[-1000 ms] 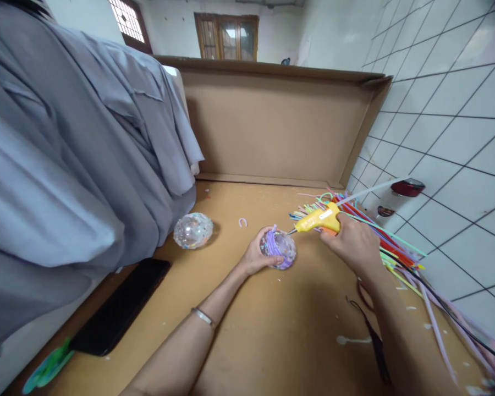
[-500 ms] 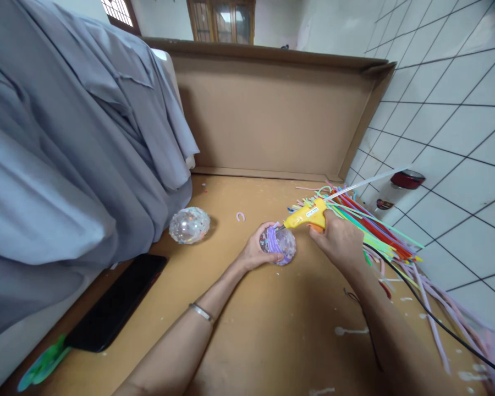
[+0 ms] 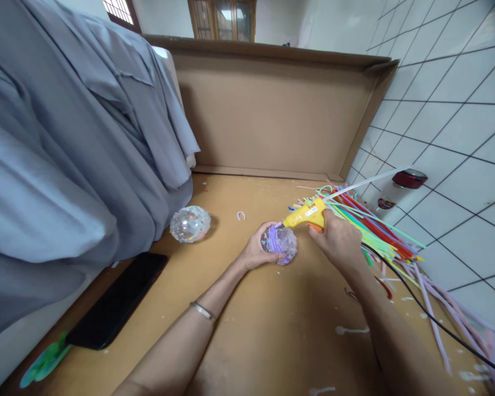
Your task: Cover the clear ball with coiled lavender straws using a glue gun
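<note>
My left hand is wrapped round a clear, speckled ball banded with purple pipe cleaner, just above or on the table. A yellow hot glue gun is gripped in my right hand, a finger by its orange trigger. The gun's nozzle points down-left and meets the purple band at the ball's upper edge. A long clear glue stick sticks out of the gun's back. Whether glue is flowing is too small to tell.
A second clear speckled ball sits left, near a small curved pink piece. A black phone lies at the left edge. Colourful pipe cleaners, a jar and a black cord are right. Cardboard stands behind.
Both hands, the ball and the glue gun hold nearly the same place. The nozzle sits slightly closer against the purple band; the view has shifted a little.
</note>
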